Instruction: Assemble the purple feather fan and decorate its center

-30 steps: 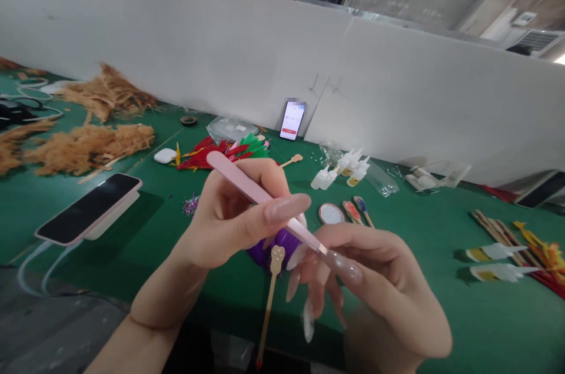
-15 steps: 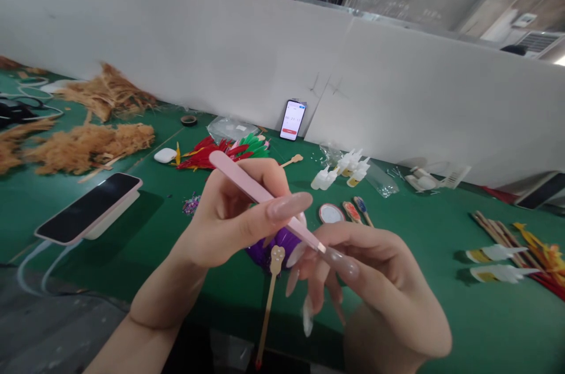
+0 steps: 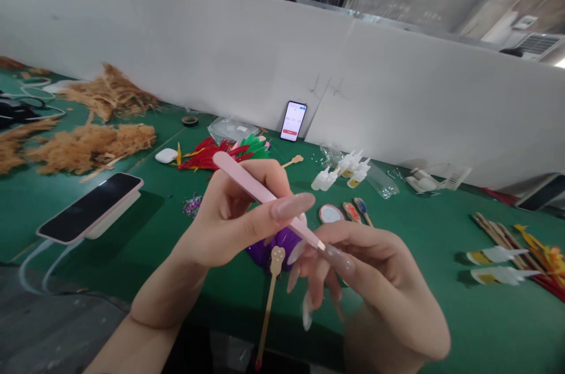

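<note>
My left hand [image 3: 249,218] grips a pair of pink tweezers [image 3: 253,184] between thumb and fingers, slanting down to the right. Their tips meet the thumb and forefinger of my right hand [image 3: 375,277], which are pinched together. Anything between those fingertips is too small to make out. The other right fingers hang bent below. Under the hands, a thin wooden stick [image 3: 270,297] with a paw-shaped head and small pale beads points away from me. Behind its head lies something glossy and purple [image 3: 286,240], partly covered by the hands.
Glue bottles [image 3: 348,168], a round dish [image 3: 331,214] and two decorated sticks [image 3: 352,211] lie beyond my right hand. Red and green feathers [image 3: 207,153] are behind my left. A phone [image 3: 90,207] rests at left, another phone [image 3: 293,121] leans on the partition. Brown fibre [image 3: 95,147] lies far left.
Both hands and the tweezers hold almost the same pose. The whole view has shifted very slightly; nothing has been picked up or let go.
</note>
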Tool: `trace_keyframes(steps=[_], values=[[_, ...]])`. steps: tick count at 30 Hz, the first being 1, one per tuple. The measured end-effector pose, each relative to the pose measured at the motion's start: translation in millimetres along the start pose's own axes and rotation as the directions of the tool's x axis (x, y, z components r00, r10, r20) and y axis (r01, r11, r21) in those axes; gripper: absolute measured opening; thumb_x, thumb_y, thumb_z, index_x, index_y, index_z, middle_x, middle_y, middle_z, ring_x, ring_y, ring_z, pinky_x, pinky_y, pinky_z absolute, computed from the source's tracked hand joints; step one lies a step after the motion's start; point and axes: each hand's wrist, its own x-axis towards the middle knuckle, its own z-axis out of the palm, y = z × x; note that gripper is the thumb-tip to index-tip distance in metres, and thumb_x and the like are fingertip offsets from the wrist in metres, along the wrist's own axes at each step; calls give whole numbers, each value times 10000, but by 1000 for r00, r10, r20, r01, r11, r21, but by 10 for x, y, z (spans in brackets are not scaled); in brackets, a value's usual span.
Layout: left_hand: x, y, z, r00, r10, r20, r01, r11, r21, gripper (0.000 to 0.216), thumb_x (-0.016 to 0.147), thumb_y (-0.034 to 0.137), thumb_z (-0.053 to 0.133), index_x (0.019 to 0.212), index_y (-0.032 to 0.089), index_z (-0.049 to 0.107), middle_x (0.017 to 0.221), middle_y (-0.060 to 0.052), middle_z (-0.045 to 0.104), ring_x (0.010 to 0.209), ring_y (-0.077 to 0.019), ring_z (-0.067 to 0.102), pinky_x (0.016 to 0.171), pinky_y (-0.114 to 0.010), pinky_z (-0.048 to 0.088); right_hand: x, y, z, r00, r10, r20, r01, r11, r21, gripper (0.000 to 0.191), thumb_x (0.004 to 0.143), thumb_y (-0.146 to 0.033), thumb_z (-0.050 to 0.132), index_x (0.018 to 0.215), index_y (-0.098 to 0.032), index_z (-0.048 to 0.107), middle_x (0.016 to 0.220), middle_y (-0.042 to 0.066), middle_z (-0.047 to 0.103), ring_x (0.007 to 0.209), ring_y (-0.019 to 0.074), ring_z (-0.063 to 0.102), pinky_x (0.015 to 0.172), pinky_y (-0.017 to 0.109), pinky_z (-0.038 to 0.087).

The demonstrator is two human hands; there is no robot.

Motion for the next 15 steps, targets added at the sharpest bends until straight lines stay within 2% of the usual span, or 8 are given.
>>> trace_keyframes(steps=[3,7,12,15], values=[[-16,-19,-2,1000,4,-27,-4,1000,7,241,824,323,636,640,177,583,484,33,507,351,-51,406,332,-205,336,-7,-1,-14,1000,-4,-4,4,1000,7,153,891,-268,572,925,-184,695,738,43,720,536,111,660,405,160,471],[-14,-66,-45,998,15,-55,-17,999,-39,232,853,343,597,682,187,601,483,41,469,311,-34,361,281,-192,263,-7,-8,-28,1000,-29,-2,29,1000,3,153,903,-252,553,923,-200,696,766,37,718,557,101,663,409,142,469],[42,-98,-61,986,53,-158,-67,994,-81,264,860,376,581,677,190,618,494,35,463,310,-35,374,260,-192,208,-4,7,-37,999,-39,22,40,999,-23,195,925,-242,518,997,-217,697,814,45,723,592,98,666,423,141,472],[53,-105,-44,982,53,-182,-69,994,-85,258,856,392,589,692,196,626,494,34,457,305,-36,364,267,-202,195,-12,25,-45,999,-44,27,45,999,-22,207,932,-232,504,1017,-227,693,845,45,726,608,97,670,431,142,475]])
